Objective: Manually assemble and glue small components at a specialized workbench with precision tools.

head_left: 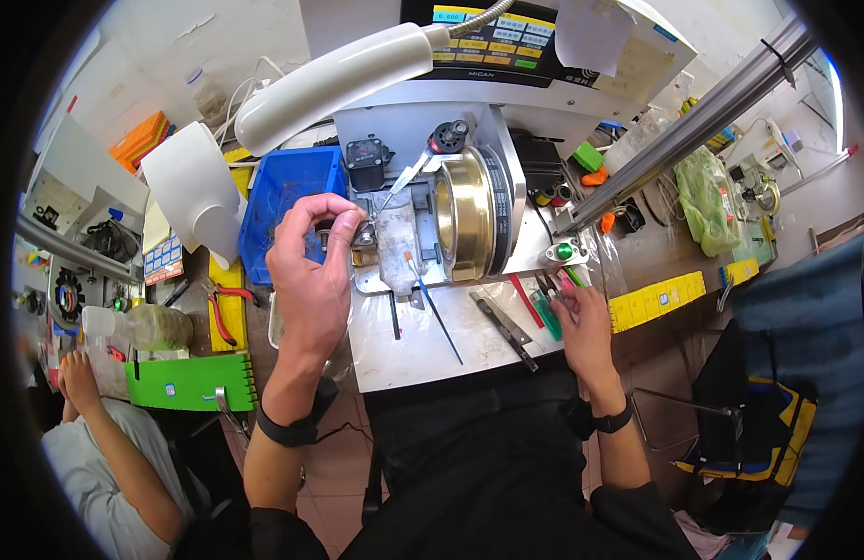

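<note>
My left hand (310, 266) is raised at the left end of a metal fixture (399, 245) on the bench machine. Its thumb and forefinger pinch together beside a small metal part (365, 235); whatever they hold is too small to make out. To their right stands a brass-coloured ring wheel (462, 219) with a black rim. At the right of the white work surface (394, 359), my right hand (586, 329) has its fingers closed around a small two-pronged grey tool (546, 284). A green-handled item (547, 314) lies against those fingers.
A thin blue brush (436, 313) and a dark flat tool (503, 331) lie before the machine. A blue bin (287, 191), red-handled pliers (224, 313) and a co-worker's arm (124, 448) are to the left. A white lamp (343, 84) and a metal post (684, 126) overhang the bench.
</note>
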`<state>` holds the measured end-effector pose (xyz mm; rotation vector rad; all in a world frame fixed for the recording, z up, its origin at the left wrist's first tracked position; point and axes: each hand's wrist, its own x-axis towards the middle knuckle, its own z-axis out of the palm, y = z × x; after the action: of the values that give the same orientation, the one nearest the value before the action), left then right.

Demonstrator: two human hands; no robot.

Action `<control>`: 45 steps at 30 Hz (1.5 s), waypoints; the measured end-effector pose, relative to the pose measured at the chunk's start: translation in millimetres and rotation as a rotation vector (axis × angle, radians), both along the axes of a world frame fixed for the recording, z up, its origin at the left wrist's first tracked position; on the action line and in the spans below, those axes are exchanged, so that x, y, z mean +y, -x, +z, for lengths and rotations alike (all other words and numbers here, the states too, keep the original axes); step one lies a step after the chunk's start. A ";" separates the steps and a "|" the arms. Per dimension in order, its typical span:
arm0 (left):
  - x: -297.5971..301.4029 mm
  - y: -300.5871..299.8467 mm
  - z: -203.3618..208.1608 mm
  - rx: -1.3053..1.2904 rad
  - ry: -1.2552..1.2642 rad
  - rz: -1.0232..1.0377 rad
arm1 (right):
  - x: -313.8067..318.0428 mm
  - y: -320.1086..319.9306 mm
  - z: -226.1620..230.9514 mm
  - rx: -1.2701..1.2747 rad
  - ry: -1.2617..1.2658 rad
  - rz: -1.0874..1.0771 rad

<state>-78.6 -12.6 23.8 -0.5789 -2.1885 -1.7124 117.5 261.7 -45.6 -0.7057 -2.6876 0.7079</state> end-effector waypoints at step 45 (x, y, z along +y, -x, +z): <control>6.6 11.6 2.7 -0.052 -0.126 -0.098 | -148.6 123.6 78.7 0.621 -0.059 0.503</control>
<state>-90.2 -6.0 26.4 -0.6253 -2.0997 -1.9205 -6.1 113.2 33.1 0.2090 -2.2765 0.7909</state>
